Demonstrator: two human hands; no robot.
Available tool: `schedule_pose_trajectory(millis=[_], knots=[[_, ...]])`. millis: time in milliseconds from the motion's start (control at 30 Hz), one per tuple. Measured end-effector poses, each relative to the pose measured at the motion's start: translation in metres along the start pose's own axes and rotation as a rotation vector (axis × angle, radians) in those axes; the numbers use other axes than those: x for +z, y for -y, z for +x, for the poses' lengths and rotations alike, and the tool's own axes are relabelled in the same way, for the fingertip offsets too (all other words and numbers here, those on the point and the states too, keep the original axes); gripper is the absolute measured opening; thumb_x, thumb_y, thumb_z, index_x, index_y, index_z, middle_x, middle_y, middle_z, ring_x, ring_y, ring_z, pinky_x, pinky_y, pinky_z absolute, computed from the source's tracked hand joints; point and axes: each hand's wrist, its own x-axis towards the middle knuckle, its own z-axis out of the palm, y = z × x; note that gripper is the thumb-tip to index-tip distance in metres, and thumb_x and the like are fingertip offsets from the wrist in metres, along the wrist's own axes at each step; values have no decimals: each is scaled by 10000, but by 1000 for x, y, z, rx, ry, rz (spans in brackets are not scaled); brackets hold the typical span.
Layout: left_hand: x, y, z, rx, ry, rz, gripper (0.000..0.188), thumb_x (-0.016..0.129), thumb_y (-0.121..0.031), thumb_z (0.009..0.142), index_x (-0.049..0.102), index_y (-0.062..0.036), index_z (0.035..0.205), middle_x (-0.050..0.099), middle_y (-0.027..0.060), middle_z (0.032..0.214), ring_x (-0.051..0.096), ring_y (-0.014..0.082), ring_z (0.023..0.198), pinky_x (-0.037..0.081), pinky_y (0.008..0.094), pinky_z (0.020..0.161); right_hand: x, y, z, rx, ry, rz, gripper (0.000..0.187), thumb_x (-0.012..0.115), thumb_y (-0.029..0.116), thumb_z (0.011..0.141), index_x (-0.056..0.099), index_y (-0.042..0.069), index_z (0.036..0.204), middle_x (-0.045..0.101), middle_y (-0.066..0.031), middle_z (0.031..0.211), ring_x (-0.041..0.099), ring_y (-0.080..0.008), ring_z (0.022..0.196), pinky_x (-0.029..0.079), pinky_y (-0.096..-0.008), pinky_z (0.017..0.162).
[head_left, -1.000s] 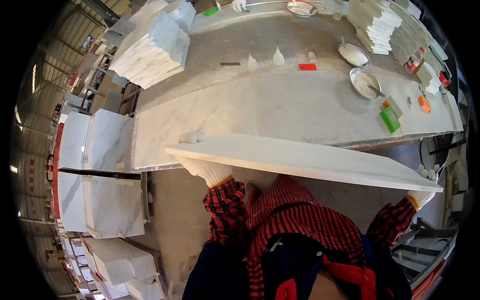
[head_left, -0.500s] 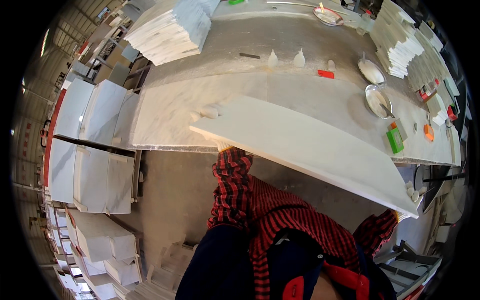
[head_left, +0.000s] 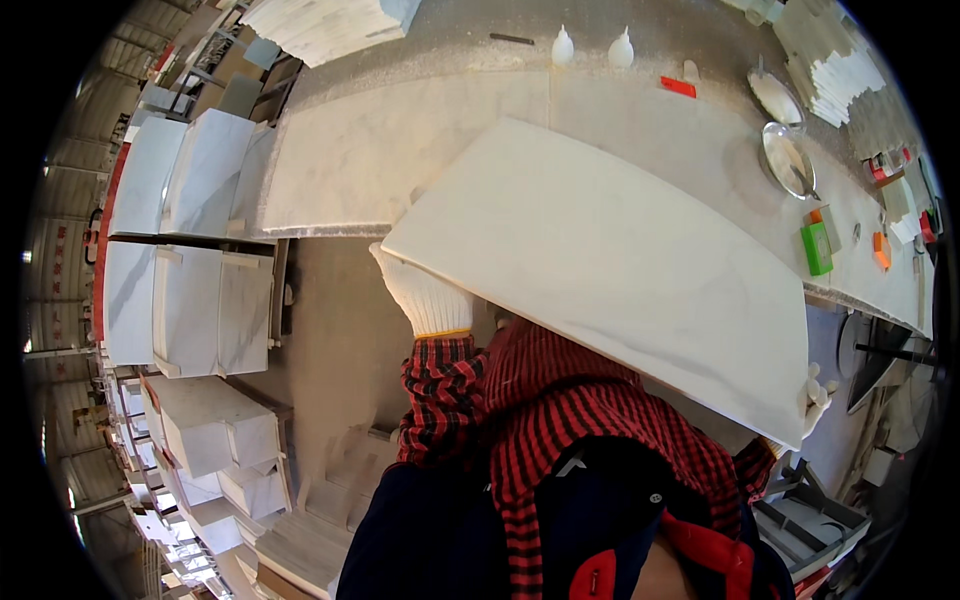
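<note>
A long pale stone slab (head_left: 600,260) is held between my two hands, in front of and partly over the worktable. Its broad face tilts up into view, and its left end sits farther from me than its right. My left hand (head_left: 424,295), in a white knitted glove, grips the slab's left end; most of its fingers are hidden behind the stone. My right hand (head_left: 818,400), gloved too, is closed around the right end, with its fingertips showing past the edge.
On the worktable (head_left: 340,185) are two white squeeze bottles (head_left: 621,50), a red box (head_left: 678,87), metal bowls (head_left: 788,160) and a green box (head_left: 816,248). Stacked tiles (head_left: 330,25) stand at the back left. Marble-look slabs (head_left: 205,180) lean on a rack at left.
The slab has turned so more of its broad face shows. My left hand has come back from the table edge, and its glove is more exposed. The whole view has shifted toward me.
</note>
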Motion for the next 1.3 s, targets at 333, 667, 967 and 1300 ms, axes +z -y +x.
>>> schedule_pose_trajectory(millis=[333, 667, 967, 1300], knots=[[-6, 41, -57, -613, -356, -951, 852, 272, -699, 1014, 425, -18, 1502, 474, 126, 1519, 437, 318, 1386, 340, 469, 1164, -83, -29, -36, -139, -395, -42, 437, 491, 314, 1105, 544, 28, 1432, 574, 11, 1471, 545, -84, 1266, 425, -217, 1114], [-17, 104, -57, -624, -164, -708, 497, 514, -322, 1079, 488, 24, 1435, 572, 141, 1420, 562, 301, 1279, 471, 453, 1088, -110, -54, -48, 41, -371, 129, 380, 534, 370, 1081, 594, 110, 1353, 627, 68, 1189, 588, -70, 1119, 476, -253, 1049], [-9, 112, -64, -559, -156, -746, 490, 551, -261, 1071, 451, 20, 1460, 548, 139, 1429, 530, 286, 1314, 451, 460, 1105, -89, -18, -17, 12, -684, -709, 483, 591, 355, 1058, 513, 13, 1391, 650, -57, 1211, 639, -176, 1105, 538, -319, 978], [20, 118, -59, -502, -119, -757, 472, 562, -266, 1063, 485, 22, 1429, 563, 121, 1389, 551, 245, 1248, 445, 426, 1083, -8, -159, 231, -318, 446, -1578, 278, 536, 110, 978, 657, -9, 1199, 697, -153, 1099, 683, -254, 1051, 543, -374, 915]])
